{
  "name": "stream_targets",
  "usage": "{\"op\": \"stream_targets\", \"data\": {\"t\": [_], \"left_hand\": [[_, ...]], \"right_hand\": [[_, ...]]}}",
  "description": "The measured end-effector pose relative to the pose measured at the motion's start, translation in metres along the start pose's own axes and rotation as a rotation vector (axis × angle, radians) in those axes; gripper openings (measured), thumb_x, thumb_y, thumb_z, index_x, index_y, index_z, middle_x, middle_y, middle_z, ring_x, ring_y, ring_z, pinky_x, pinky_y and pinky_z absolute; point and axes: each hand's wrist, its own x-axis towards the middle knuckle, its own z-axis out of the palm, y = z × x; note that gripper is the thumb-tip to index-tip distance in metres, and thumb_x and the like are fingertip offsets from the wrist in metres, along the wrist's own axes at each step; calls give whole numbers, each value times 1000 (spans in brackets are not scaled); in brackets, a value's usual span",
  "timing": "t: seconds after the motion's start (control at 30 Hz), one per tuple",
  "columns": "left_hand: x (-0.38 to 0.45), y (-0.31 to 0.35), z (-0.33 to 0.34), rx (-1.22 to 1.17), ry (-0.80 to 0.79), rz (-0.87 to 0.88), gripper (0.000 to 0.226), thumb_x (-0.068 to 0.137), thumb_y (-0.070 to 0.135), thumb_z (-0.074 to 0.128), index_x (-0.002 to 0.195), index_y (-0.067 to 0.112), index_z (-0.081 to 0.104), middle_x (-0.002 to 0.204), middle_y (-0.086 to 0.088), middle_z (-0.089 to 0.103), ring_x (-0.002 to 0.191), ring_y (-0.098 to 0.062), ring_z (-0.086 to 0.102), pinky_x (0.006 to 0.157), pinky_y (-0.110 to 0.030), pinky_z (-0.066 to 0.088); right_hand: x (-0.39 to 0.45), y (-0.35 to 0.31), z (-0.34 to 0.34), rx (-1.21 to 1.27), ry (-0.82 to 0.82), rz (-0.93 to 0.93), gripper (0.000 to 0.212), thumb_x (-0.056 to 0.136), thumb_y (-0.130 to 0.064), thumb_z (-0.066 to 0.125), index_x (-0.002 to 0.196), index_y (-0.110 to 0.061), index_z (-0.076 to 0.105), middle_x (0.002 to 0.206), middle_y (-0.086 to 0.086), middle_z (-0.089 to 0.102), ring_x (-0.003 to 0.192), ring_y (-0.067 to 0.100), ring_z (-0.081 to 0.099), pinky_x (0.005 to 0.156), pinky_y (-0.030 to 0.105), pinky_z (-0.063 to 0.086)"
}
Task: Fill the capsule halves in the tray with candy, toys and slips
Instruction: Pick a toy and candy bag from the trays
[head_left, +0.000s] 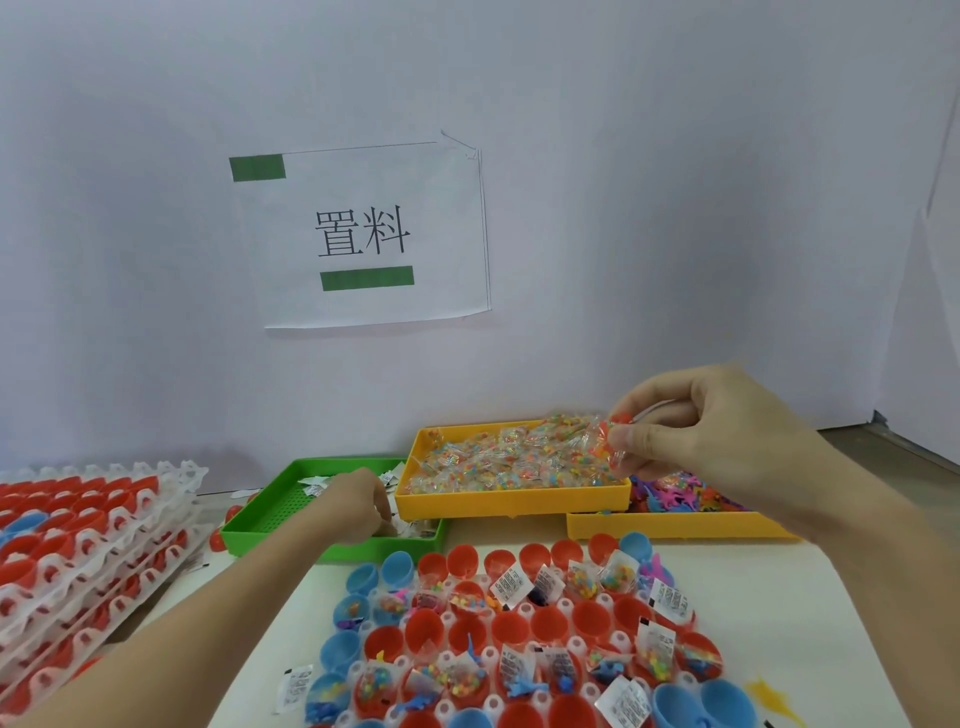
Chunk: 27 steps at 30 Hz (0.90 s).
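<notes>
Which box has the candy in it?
The upper yellow bin, in the middle, holds the candy packets. The green bin holds paper slips, and the lower yellow bin holds plastic toys.

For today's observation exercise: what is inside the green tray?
The green tray holds white paper slips on a perforated floor. The left hand reaches in and covers part of it, so anything beneath that hand is hidden.

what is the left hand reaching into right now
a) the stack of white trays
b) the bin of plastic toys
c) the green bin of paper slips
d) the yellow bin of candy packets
c: the left hand is down inside the green bin among the paper slips, while the right hand pinches a candy packet above the yellow bin.
</notes>
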Motion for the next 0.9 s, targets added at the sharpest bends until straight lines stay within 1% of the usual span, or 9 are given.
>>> {"op": "stream_targets", "data": {"t": [0.17, 0.23, 0.3, 0.47, 0.57, 0.67, 0.73, 0.8, 0.9], "left_hand": [[-3, 1, -5, 10, 32, 28, 23, 87, 26, 71, 104, 10, 70, 116, -9, 66, 103, -22, 62, 86, -29, 51], [-5, 2, -9, -11, 89, 34, 22, 91, 24, 67, 106, 9, 70, 117, -10, 67, 101, -23, 62, 86, -30, 52], [-9, 5, -15, -32, 178, 36, 20, 94, 21, 63, 105, 7, 70, 111, -11, 69, 90, -20, 62, 77, -26, 50], [-26, 17, -28, -199, 423, 26, 19, 92, 11, 56, 80, 3, 69, 74, -9, 70, 69, -25, 68, 50, -22, 46], [-43, 29, -33, -442, 481, -1, 18, 90, 8, 57, 75, 7, 67, 65, -9, 70, 52, -14, 70, 42, -22, 49], [-68, 43, -35, -736, 445, 20, 14, 90, 9, 61, 78, 7, 67, 64, -8, 71, 55, -16, 71, 57, -28, 57], [-88, 52, -39, -866, 418, 80, 11, 90, 11, 65, 80, 7, 69, 62, -7, 72, 62, -20, 72, 62, -28, 57], [-111, 62, -43, -929, 419, 150, 8, 88, 15, 69, 83, 9, 70, 65, -5, 74, 63, -18, 73, 62, -27, 57], [-142, 79, -57, -937, 515, 239, 8, 84, 20, 73, 80, 14, 69, 67, 0, 75, 63, -15, 73, 64, -28, 57]], "right_hand": [[0, 2, -1, 6, 1, 13, 7, 86, -14, 74, 91, -11, 71, 70, 2, 77, 67, 14, 75, 57, 16, 57], [1, 3, -1, 4, 3, 17, 7, 86, -15, 74, 91, -11, 71, 71, 2, 77, 67, 14, 75, 58, 17, 57], [1, 4, 0, 3, 9, 24, 7, 86, -16, 74, 91, -11, 71, 71, 1, 77, 67, 14, 75, 59, 18, 58], [2, 6, 1, 8, 32, 50, 9, 87, -16, 74, 92, -10, 71, 71, 1, 77, 67, 14, 75, 58, 18, 58], [2, 5, 2, 31, 51, 61, 10, 87, -14, 74, 93, -7, 70, 70, 2, 77, 65, 14, 75, 54, 15, 55], [1, 3, 3, 36, 60, 66, 12, 87, -14, 74, 94, -6, 71, 70, 3, 77, 66, 14, 75, 55, 17, 56], [0, 0, 5, 45, 65, 68, 13, 87, -15, 75, 95, -5, 70, 71, 5, 77, 67, 15, 75, 56, 18, 57], [-1, -4, 7, 65, 57, 73, 13, 86, -14, 75, 94, -5, 71, 72, 6, 77, 68, 16, 75, 57, 18, 58], [-4, -13, 10, 125, 30, 70, 15, 85, -15, 76, 93, -4, 71, 73, 7, 77, 69, 17, 76, 58, 18, 58]]}}
